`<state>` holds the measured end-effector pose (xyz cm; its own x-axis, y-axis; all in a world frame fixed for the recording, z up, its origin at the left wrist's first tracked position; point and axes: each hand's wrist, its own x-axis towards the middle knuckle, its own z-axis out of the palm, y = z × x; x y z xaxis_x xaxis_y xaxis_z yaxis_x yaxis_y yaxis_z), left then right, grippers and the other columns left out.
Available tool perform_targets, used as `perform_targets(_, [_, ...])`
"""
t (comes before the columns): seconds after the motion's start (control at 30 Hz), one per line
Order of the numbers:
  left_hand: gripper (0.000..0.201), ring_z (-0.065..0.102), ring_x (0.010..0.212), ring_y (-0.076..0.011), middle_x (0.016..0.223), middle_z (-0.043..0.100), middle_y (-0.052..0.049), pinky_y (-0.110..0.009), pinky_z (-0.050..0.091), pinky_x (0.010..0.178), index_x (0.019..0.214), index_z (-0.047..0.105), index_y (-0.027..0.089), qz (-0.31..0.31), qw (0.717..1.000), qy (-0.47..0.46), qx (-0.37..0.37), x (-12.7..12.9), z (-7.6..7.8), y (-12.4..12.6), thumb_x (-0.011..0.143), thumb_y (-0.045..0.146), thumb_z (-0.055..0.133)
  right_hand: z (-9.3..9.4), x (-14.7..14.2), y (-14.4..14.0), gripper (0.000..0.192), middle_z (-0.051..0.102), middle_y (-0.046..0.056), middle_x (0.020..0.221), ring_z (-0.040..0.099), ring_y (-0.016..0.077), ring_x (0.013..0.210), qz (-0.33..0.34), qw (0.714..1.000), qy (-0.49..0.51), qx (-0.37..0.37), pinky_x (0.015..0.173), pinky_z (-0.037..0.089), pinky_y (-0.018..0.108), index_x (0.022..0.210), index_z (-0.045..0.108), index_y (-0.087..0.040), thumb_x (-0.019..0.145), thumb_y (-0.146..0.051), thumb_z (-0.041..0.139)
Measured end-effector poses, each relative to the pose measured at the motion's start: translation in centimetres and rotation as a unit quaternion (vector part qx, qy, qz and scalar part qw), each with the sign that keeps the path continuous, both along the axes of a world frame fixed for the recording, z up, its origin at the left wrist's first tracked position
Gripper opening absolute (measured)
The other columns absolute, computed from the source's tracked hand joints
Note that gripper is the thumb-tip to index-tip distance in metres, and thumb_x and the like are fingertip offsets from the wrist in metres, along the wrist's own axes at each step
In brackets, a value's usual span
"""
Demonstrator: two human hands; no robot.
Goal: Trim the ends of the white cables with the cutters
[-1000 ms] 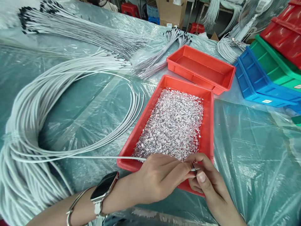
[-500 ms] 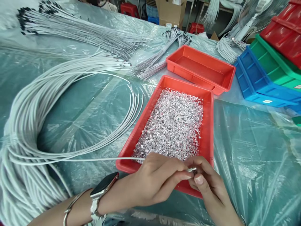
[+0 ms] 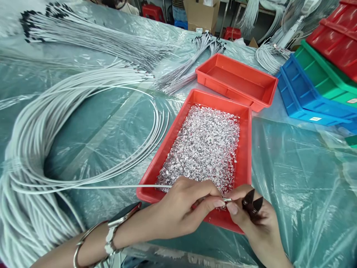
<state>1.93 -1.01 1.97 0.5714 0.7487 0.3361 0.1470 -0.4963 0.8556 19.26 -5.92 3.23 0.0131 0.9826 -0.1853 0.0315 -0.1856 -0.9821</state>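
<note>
My left hand [image 3: 184,208] pinches the end of a thin white wire [image 3: 106,186] that runs left to a big loop of white wires [image 3: 30,156]. My right hand [image 3: 255,219] meets it at the wire tip, thumb and forefinger on a small silver piece [image 3: 228,200], with small dark cutters [image 3: 252,204] sticking up from its palm. Both hands hover over the near edge of a red tray [image 3: 247,149] filled with tiny shiny metal terminals [image 3: 203,149].
An empty red tray [image 3: 237,80] sits behind the full one. Blue bin [image 3: 304,96], green bin [image 3: 320,72] and red bin [image 3: 337,37] are stacked at the right. Bundles of black-tipped wires [image 3: 92,35] lie at the back on the plastic-covered table [image 3: 301,167].
The right hand has turned, so the dark cutters now show above its palm. The left wrist has rolled, turning the watch face away. The wire stays pinched.
</note>
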Motion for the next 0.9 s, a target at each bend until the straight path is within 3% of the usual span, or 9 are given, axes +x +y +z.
perform_targets(0.3, [0.026, 0.047, 0.051, -0.0077, 0.059, 0.05, 0.005, -0.021, 0.035, 0.052, 0.08, 0.053, 0.017, -0.025, 0.999, 0.044, -0.011, -0.2, 0.2, 0.0, 0.102, 0.025, 0.042, 0.1, 0.6, 0.4, 0.013, 0.034, -0.007, 0.055, 0.022, 0.0106, 0.049, 0.017, 1.0, 0.016, -0.011, 0.046, 0.02, 0.027, 0.075, 0.068, -0.025, 0.082, -0.034, 0.073])
perform_targets(0.6, [0.027, 0.044, 0.051, -0.0073, 0.057, 0.045, 0.007, -0.02, 0.033, 0.051, 0.077, 0.052, 0.018, -0.057, 0.996, 0.042, -0.056, -0.2, 0.4, 0.4, 0.101, 0.025, 0.043, -0.4, 1.5, 0.5, 0.007, 0.041, -0.005, 0.057, 0.032, 0.0127, 0.049, 0.071, 0.997, -0.009, 0.026, 0.044, 0.027, 0.026, 0.078, 0.068, -0.027, 0.084, -0.028, 0.072])
perform_targets(0.9, [0.022, 0.043, 0.051, -0.0065, 0.059, 0.045, 0.007, -0.02, 0.032, 0.051, 0.078, 0.052, 0.018, -0.082, 0.991, 0.035, -0.099, -0.3, 0.4, 0.4, 0.099, 0.022, 0.047, -1.0, 1.7, 0.4, 0.013, 0.045, -0.005, 0.059, 0.029, 0.0112, 0.05, 0.08, 0.996, 0.02, 0.017, 0.043, 0.023, 0.024, 0.075, 0.063, -0.027, 0.083, -0.023, 0.072])
